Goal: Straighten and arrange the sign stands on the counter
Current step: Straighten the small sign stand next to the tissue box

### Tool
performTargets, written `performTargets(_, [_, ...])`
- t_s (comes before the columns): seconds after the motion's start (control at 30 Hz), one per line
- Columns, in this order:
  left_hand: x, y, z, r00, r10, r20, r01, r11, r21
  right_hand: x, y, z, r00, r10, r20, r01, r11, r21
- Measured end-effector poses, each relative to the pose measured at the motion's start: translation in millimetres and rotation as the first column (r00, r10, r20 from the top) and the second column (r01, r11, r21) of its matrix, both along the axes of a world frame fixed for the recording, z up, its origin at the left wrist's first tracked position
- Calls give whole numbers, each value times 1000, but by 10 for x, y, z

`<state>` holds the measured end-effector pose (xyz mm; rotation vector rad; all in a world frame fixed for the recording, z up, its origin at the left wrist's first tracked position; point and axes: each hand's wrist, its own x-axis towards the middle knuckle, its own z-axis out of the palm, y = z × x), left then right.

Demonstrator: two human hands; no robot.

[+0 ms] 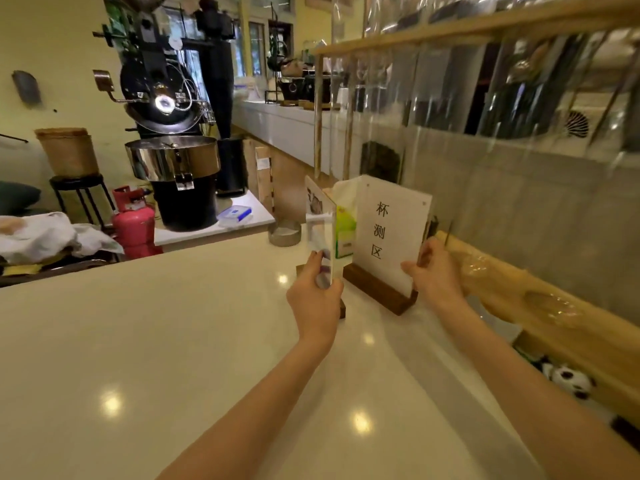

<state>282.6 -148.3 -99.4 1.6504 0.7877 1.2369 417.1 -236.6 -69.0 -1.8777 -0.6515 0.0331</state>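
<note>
Two acrylic sign stands with dark wooden bases stand on the pale counter [173,341]. The right sign stand [388,233] faces me, a white sheet with three black characters in it, on its wooden base [377,287]. My right hand [434,271] grips its lower right edge. The left sign stand [320,223] is turned nearly edge-on, with a picture card inside. My left hand [317,296] is closed around its lower edge and hides most of its base.
A green and white box [344,232] stands behind the signs, a round metal dish [284,233] to their left. A wooden-framed glass screen [519,168] runs along the counter's right side. A coffee roaster [169,133] and a red gas cylinder [133,223] stand beyond the counter's far edge.
</note>
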Motion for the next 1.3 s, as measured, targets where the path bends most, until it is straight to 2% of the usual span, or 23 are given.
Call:
performTargets(0.27, [598, -279, 57, 997, -64, -32, 62, 997, -56, 259, -120, 40, 989, -132, 64, 135, 990, -44])
performTargets(0.5, [923, -363, 68, 995, -98, -10, 96, 989, -116, 394, -119, 17, 986, -128, 105, 131, 991, -29])
performTargets(1.0, [1119, -377, 50, 995, -71, -70, 67, 996, -64, 501, -116, -41, 984, -132, 120, 134, 991, -7])
performTargets(1.17, [1116, -318, 63, 986, -128, -108, 120, 990, -77, 552, -185, 55, 994, -100, 43, 106, 981, -164])
performTargets(1.3, [1080, -182, 36, 964, -227, -135, 215, 971, -103, 477, -264, 221, 977, -171, 124, 198, 946, -257])
